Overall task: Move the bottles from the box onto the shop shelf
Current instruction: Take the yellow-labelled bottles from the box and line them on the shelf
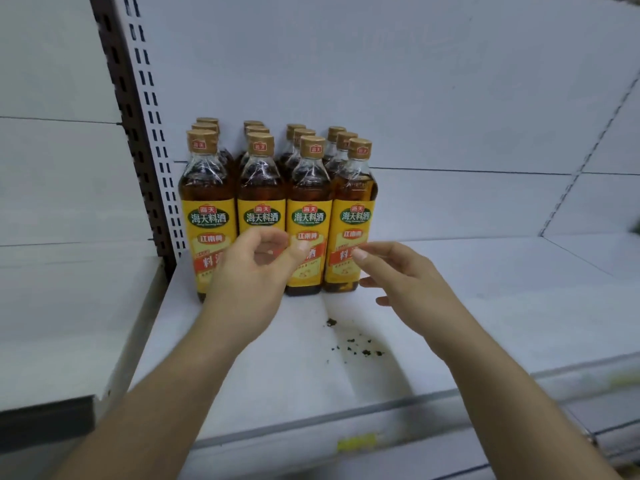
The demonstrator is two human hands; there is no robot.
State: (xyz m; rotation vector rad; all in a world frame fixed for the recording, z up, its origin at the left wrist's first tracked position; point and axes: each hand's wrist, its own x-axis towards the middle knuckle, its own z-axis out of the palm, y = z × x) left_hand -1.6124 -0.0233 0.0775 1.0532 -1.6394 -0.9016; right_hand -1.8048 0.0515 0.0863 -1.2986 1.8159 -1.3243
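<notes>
Several amber bottles point(308, 188) with yellow labels and gold caps stand upright in rows at the back left of the white shelf point(485, 299). My left hand point(249, 271) hovers in front of the second front bottle point(261, 188), fingers loosely curled, thumb and forefinger apart, holding nothing. My right hand point(401, 275) hangs just in front of the rightmost front bottle point(355, 202), fingers relaxed and spread, also holding nothing. Whether either hand touches a label I cannot tell. The box is out of view.
Dark crumbs point(356, 346) lie on the shelf in front of the bottles. A brown perforated upright point(138, 133) bounds the shelf on the left, with another shelf point(69, 306) beyond it. A yellow price tag point(356, 441) sits on the shelf's front rail.
</notes>
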